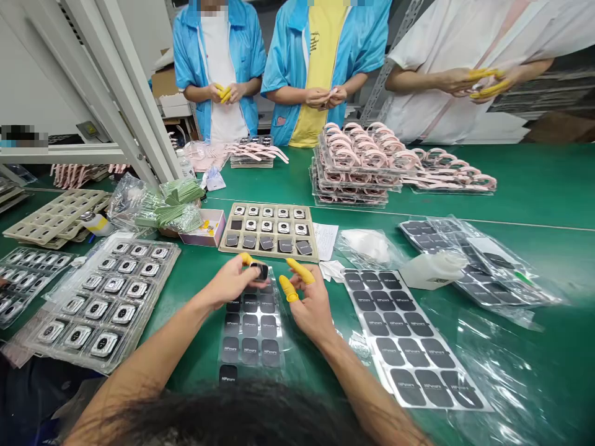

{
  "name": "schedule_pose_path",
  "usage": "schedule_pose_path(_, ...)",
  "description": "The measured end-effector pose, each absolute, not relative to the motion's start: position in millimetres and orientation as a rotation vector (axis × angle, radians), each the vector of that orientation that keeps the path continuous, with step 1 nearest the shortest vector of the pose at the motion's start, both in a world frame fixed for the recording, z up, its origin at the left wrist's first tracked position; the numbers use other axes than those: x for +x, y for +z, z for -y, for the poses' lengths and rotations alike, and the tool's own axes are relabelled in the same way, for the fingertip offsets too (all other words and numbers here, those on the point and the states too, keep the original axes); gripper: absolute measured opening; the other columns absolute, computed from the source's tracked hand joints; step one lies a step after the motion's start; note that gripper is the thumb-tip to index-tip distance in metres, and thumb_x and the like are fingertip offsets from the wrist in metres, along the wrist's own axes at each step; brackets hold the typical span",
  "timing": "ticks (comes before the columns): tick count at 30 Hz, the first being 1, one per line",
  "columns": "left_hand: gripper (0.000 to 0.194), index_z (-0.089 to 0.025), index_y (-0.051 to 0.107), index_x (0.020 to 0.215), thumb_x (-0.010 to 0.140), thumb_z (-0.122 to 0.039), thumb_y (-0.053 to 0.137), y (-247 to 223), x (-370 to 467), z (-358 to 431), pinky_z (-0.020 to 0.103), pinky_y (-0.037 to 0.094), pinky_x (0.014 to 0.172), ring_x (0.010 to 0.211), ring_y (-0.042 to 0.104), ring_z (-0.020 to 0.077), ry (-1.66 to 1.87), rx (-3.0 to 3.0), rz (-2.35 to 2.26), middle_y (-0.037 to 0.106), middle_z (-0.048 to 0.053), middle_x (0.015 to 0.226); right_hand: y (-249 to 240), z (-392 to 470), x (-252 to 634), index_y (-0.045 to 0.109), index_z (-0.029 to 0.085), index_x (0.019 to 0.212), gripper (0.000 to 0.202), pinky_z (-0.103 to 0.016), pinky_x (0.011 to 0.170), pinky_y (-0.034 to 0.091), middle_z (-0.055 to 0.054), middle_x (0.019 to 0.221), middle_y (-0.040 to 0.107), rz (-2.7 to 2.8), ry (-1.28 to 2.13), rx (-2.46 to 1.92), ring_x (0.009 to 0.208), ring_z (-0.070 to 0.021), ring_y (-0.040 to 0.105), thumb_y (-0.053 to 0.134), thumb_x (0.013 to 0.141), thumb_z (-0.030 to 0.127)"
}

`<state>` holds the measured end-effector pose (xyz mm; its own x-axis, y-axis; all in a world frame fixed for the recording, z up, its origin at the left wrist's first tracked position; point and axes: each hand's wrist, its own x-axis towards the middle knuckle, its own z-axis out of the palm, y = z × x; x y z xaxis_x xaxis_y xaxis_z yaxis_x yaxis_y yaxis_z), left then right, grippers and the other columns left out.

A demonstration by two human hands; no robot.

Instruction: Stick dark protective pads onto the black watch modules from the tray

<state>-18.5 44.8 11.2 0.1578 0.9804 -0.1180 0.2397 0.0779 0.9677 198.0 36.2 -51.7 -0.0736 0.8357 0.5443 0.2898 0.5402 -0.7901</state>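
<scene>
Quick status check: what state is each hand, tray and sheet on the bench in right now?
left hand: pinching a small watch body
right hand: open, holding nothing, yellow finger cots on
sticker sheet: flat under both hands, partly used
beige tray: back rows filled
clear tray: full of watch bodies
strap trays: stacked

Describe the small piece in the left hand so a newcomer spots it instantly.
Start at the beige tray in the middle of the green table. Just below it, the left hand pinches a small dark watch body above a sheet of black stickers. It alone is lifted clear; the others sit in trays.
</scene>
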Motion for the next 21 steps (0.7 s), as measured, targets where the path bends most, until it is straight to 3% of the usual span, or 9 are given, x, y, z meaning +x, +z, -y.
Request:
schedule_pose_path(4, 0.047, -0.017, 0.069, 0.1, 0.079, -0.05, 0.095, 10.8, -12.6, -16.9, 0.035, 0.065, 0.08, 0.082, 0.079, 0.0208, 0.71, 1.026, -1.058, 0.077, 0.004, 0.092, -39.1, -39.2, 218.9, 0.069, 0.035, 0.143, 0.056, -0.041, 0.082, 0.066, -0.011, 0.139, 0.063, 2.027, 0.546, -0.727, 0.108, -0.0236, 0.069, 0.058, 0.096, 0.007)
schedule_pose_path(7, 0.05, -0.017, 0.073, 0.098, 0.074, -0.052, 0.098, 17.2, -14.1, -18.7, 0.033, 0.064, 0.074, 0.076, 0.077, 0.0192, 0.613, 0.998, -1.014, 0.074, 0.002, 0.088, -35.7, -35.4, 225.0, 0.07, 0.036, 0.141, 0.058, -0.044, 0.087, 0.066, -0.011, 0.145, 0.061, 2.165, 0.54, -0.668, 0.113, -0.0238, 0.069, 0.054, 0.096, 0.002)
schedule_pose_path(10, 0.051, -0.017, 0.075, 0.098, 0.074, -0.056, 0.098, 18.1, -17.0, -19.5, 0.033, 0.063, 0.074, 0.074, 0.075, 0.0177, 0.551, 1.003, -0.982, 0.074, 0.003, 0.092, -31.2, -29.2, 220.9, 0.068, 0.034, 0.143, 0.051, -0.045, 0.093, 0.067, -0.011, 0.147, 0.063, 2.179, 0.647, -0.656, 0.115, -0.0239, 0.071, 0.059, 0.1, 0.009)
schedule_pose_path(14, 0.047, -0.018, 0.075, 0.096, 0.08, -0.059, 0.092, 14.2, -19.9, -15.8, 0.031, 0.06, 0.073, 0.069, 0.073, 0.0162, 0.482, 1.05, -0.989, 0.076, 0.002, 0.087, -21.0, -25.7, 216.8, 0.08, 0.029, 0.103, 0.011, -0.042, 0.087, 0.066, -0.009, 0.122, 0.075, 1.995, 0.849, -0.654, 0.103, -0.0239, 0.074, 0.07, 0.103, 0.028)
schedule_pose_path(15, 0.045, -0.019, 0.075, 0.096, 0.083, -0.059, 0.09, 12.7, -20.2, -15.4, 0.031, 0.06, 0.074, 0.071, 0.073, 0.0164, 0.478, 1.072, -0.998, 0.076, 0.002, 0.086, -18.7, -26.4, 219.9, 0.079, 0.027, 0.095, 0.014, -0.04, 0.08, 0.065, -0.008, 0.111, 0.076, 1.904, 0.955, -0.684, 0.093, -0.0226, 0.074, 0.071, 0.104, 0.035)
schedule_pose_path(19, 0.048, -0.019, 0.074, 0.109, 0.086, -0.059, 0.087, 3.3, -18.1, -16.0, 0.033, 0.061, 0.079, 0.077, 0.075, 0.0178, 0.596, 1.124, -1.083, 0.076, 0.002, 0.091, -16.2, -34.3, 251.2, 0.081, 0.025, 0.107, 0.032, -0.032, 0.052, 0.054, -0.001, 0.077, 0.073, 1.841, 1.351, -0.981, 0.057, -0.0171, 0.063, 0.077, 0.098, 0.055)
schedule_pose_path(21, 0.055, -0.02, 0.068, 0.117, 0.084, -0.059, 0.09, -1.6, -14.9, -15.8, 0.035, 0.062, 0.08, 0.08, 0.079, 0.0197, 0.666, 1.066, -1.117, 0.076, 0.002, 0.095, -20.1, -41.4, 270.0, 0.083, 0.026, 0.115, 0.038, -0.03, 0.046, 0.048, 0.001, 0.071, 0.072, 1.997, 1.112, -1.204, 0.052, -0.0163, 0.059, 0.087, 0.089, 0.053)
